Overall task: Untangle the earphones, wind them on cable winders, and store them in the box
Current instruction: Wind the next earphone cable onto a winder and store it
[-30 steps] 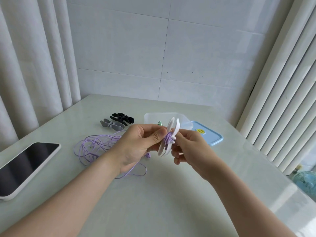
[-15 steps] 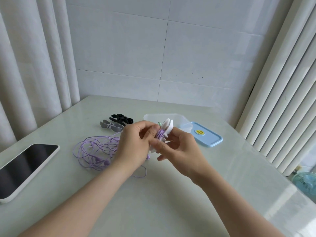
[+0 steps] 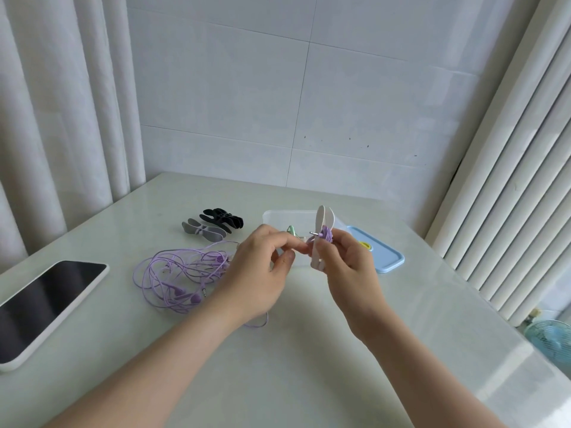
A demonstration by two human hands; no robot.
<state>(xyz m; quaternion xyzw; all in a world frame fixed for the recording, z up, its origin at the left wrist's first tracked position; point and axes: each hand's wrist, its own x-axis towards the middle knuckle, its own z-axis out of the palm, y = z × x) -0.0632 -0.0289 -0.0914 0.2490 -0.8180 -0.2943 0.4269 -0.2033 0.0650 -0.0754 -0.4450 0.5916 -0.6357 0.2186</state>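
Two hands work just in front of the clear box (image 3: 278,215).

Well left of the box, the purple earphone tangle (image 3: 182,273) lies loose on the table (image 3: 309,366), with many loops crossing.

Risk 1: the cord seems to feed from this pile. A crossed loop could snag and pull a knot tight, or the whole pile could drag toward the box.

The left hand (image 3: 262,273) is in front of the box's left half. Its fingers are curled and pinch the purple cord between thumb and fingertips.

Risk 2: if that pinch slackens, tension drops and the few turns already on could spring loose.

The white winder (image 3: 322,219) is in front of the box's right half, held off the table. The right hand (image 3: 347,261) grips it about the waist, beside the purple turns. The jack plug (image 3: 315,233) sticks out bare from the wraps.

Risk 3: an untucked end could let the first turns unwind.

Orientation:
- The winder's long axis is near upright with a slight lean.
- Its paired tips point up, showing against the box's far rim.
- Its butt end points down toward the table.
- The plug lies roughly level, with its tip pointing left toward the left hand.
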